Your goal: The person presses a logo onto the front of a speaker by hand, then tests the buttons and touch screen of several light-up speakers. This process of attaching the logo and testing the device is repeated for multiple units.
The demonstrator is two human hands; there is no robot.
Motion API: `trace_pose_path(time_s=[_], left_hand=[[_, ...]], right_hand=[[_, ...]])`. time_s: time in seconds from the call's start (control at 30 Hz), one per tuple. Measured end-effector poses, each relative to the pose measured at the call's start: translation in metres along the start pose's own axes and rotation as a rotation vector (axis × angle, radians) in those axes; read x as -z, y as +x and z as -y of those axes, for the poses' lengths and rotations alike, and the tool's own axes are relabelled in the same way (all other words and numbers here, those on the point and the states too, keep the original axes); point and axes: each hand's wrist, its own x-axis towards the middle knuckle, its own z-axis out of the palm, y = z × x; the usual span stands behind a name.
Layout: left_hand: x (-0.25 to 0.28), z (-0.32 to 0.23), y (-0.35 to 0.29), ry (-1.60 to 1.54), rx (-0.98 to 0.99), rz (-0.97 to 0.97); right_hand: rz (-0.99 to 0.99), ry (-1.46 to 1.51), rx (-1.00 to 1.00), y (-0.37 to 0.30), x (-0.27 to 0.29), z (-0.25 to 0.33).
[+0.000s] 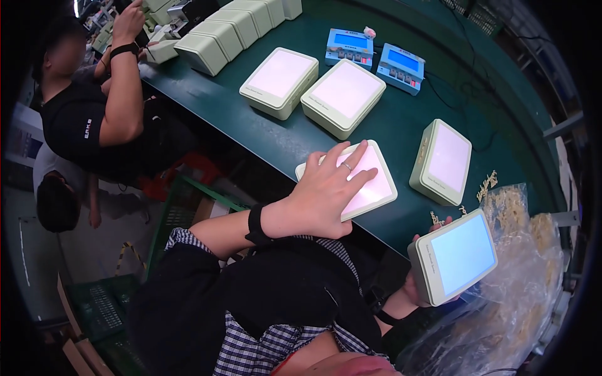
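Note:
My left hand point(329, 188) lies with its fingers spread across the glowing pinkish panel of a pale green boxy device point(381, 189) near the table edge. The thumb is by the device's near edge. At the right, my right hand point(411, 289) is closed around the side of a similar boxy device point(461, 254), whose panel glows blue-white. It is held tilted, off the tabletop; most of the fingers are behind it. Another lit device point(444, 160) stands on the table beyond it. Two more, a device point(282, 81) and its neighbour point(343, 97), rest farther back with pinkish-white panels.
Two blue testers with small screens point(401, 66) sit at the back, cables behind. Pale boxes point(232, 34) line the far left of the green table point(207, 106). A clear plastic bag of tan pieces point(508, 250) lies right. A co-worker point(94, 119) works at left; green crates point(100, 307) stand below.

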Motion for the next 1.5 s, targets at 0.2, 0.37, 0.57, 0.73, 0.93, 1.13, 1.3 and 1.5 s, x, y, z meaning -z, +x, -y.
trace_pose_path(time_s=[0.2, 0.37, 0.57, 0.73, 0.93, 1.13, 1.3, 1.5], left_hand=[[0.0, 0.004, 0.002, -0.024, -0.012, -0.004], [0.018, 0.008, -0.001, 0.09, -0.045, 0.103], [0.014, 0.007, -0.001, 0.034, -0.036, 0.102], [0.014, 0.011, -0.003, 0.034, -0.049, 0.09], [0.016, 0.014, -0.001, 0.01, -0.046, 0.088], [0.016, 0.019, 0.0, -0.038, -0.052, 0.107], [0.016, 0.018, 0.0, -0.086, -0.039, 0.111], [0.016, 0.014, -0.002, -0.047, -0.045, 0.101]], right_hand=[[-0.011, -0.022, -0.003, 0.001, -0.002, 0.003], [-0.05, -0.056, 0.032, -0.003, -0.005, 0.004], [-0.119, -0.115, 0.159, 0.001, -0.004, -0.003], [-0.121, -0.124, 0.136, 0.001, -0.01, -0.008], [-0.192, -0.227, 0.152, 0.008, -0.026, -0.015], [-0.338, -0.277, 0.142, 0.003, -0.024, -0.013], [-0.144, -0.09, 0.117, -0.002, -0.009, -0.01], [-0.065, -0.021, 0.106, -0.006, -0.005, -0.007]])
